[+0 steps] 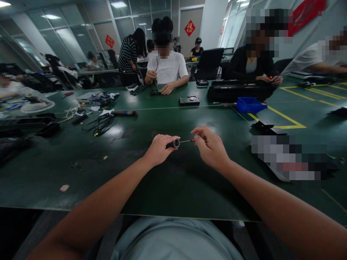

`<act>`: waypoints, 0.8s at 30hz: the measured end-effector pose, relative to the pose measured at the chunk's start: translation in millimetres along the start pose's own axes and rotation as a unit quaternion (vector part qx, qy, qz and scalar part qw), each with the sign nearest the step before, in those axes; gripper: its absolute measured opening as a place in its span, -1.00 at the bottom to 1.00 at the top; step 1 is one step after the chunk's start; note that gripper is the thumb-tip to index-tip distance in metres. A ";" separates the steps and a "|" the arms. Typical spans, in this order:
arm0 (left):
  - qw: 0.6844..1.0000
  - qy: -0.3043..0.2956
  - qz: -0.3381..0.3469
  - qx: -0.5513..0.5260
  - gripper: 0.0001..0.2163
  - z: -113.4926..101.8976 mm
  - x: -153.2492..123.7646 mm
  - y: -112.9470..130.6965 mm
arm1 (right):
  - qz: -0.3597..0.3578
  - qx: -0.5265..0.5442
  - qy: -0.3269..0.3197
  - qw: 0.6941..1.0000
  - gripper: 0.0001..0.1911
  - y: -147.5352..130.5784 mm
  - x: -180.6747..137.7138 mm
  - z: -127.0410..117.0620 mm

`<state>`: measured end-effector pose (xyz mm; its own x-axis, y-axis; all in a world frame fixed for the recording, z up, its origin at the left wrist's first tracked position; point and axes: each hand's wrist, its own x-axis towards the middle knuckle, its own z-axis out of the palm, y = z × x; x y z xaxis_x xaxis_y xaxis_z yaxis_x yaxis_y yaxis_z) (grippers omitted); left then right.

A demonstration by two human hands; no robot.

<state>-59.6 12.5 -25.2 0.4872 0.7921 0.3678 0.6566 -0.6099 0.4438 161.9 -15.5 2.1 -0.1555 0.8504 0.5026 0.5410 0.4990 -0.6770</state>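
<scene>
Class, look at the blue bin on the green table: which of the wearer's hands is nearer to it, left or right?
Right. The right hand, pinching a small screwdriver, lies below and left of the blue bin. The left hand, gripping a small cylinder, sits farther left.

Cable coil (101,124) left of bin (249,104) on table (168,187).

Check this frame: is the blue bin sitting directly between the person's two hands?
No, the blue bin lies farther back, beyond the right hand, apart from the left hand.
</scene>
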 end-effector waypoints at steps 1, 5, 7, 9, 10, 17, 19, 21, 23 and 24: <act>1.000 -0.001 0.001 0.000 -0.66 0.1 0.2 0.1 | -0.002 0.002 -0.003 1.000 -0.83 -1.0 -0.4 -0.3; 1.000 0.000 -0.003 -0.004 -0.66 0.3 1.3 -0.6 | 0.005 0.017 -0.006 1.000 -0.78 -3.1 -1.7 0.9; 1.000 0.004 -0.010 0.000 -0.65 0.3 1.7 -1.0 | 0.012 0.037 0.007 0.999 -0.83 -2.0 -2.4 3.0; 1.000 0.009 -0.018 0.010 -0.64 0.3 1.8 -0.7 | 0.022 0.073 0.027 0.997 -0.85 0.1 -2.5 5.1; 1.000 0.010 -0.021 0.016 -0.64 0.3 1.8 -0.2 | 0.028 0.096 0.035 0.994 -0.87 1.3 -2.1 6.1; 1.000 0.001 -0.007 0.017 -0.63 -1.0 1.8 2.8 | 0.112 0.268 0.072 0.954 -0.77 13.8 8.1 14.0; 1.000 -0.006 0.007 0.006 -0.64 -1.9 1.9 1.3 | 0.174 0.336 0.085 0.922 -0.76 18.8 11.2 16.7; 1.000 -0.008 0.015 -0.003 -0.65 -2.6 2.0 -0.9 | 0.236 0.387 0.082 0.888 -0.75 23.1 13.8 17.7; 1.000 -0.004 0.018 -0.007 -0.64 -3.1 2.0 -2.9 | 0.274 0.417 0.071 0.864 -0.75 26.5 15.7 17.0; 1.000 -0.002 0.017 -0.007 -0.63 -3.2 2.1 -3.5 | 0.281 0.423 0.069 0.859 -0.76 27.7 16.4 16.3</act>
<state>-62.7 16.1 -23.4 0.5114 0.7706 0.3804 0.6314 -0.6372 0.4419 160.9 15.0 -17.2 0.0642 0.9979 -0.0121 -0.3034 0.0080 -0.9528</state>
